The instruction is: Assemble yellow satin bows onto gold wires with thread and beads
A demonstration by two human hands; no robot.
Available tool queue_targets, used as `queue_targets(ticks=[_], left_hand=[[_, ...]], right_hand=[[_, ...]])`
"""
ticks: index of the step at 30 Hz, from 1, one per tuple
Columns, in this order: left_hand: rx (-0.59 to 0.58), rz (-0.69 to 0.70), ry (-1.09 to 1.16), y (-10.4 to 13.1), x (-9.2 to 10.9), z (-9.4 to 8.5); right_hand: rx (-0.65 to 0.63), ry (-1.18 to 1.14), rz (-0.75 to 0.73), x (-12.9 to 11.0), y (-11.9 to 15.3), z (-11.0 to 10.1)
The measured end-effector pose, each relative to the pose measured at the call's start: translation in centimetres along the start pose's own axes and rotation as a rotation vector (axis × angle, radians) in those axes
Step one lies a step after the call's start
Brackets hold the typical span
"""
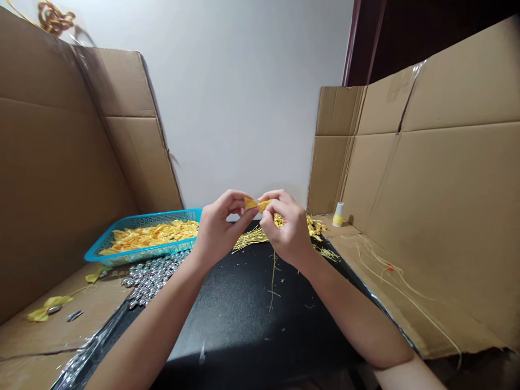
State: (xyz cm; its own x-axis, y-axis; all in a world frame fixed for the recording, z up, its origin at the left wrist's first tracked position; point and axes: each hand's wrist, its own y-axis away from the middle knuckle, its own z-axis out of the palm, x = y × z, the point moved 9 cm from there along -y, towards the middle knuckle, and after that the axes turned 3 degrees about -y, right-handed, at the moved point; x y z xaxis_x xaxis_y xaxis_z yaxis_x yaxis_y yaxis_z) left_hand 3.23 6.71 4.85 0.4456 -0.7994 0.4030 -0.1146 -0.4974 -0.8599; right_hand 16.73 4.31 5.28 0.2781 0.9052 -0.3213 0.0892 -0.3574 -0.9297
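A small yellow ribbon bow [251, 204] is held up above the far end of the black tabletop, narrow at its middle. My left hand [217, 226] pinches its left side between thumb and fingers. On the other side, my right hand [287, 226] has its fingers closed on the bow's right part, near the middle. Below the hands lies a bundle of thin gold ties [249, 238]. Behind my right hand, a heap of shiny gold-yellow pieces [317, 226] is partly hidden.
A blue basket [95, 257] full of yellow bows stands at the left. Many silver rounded pieces [152, 279] lie before it. Cardboard walls [455, 179] rise on both sides. A thread spool [338, 215] stands at right, near loose pale string [410, 298].
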Motion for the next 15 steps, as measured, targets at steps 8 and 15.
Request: queue_targets(ticks=[8, 15], left_hand=[[0.005, 0.008, -0.002, -0.04, 0.62, -0.14], [0.042, -0.040, 0.056, 0.16, 0.68, -0.50]], right_hand=[[0.029, 0.074, -0.034, 0.07, 0.24, -0.01], [0.024, 0.072, -0.041, 0.00, 0.41, 0.15]])
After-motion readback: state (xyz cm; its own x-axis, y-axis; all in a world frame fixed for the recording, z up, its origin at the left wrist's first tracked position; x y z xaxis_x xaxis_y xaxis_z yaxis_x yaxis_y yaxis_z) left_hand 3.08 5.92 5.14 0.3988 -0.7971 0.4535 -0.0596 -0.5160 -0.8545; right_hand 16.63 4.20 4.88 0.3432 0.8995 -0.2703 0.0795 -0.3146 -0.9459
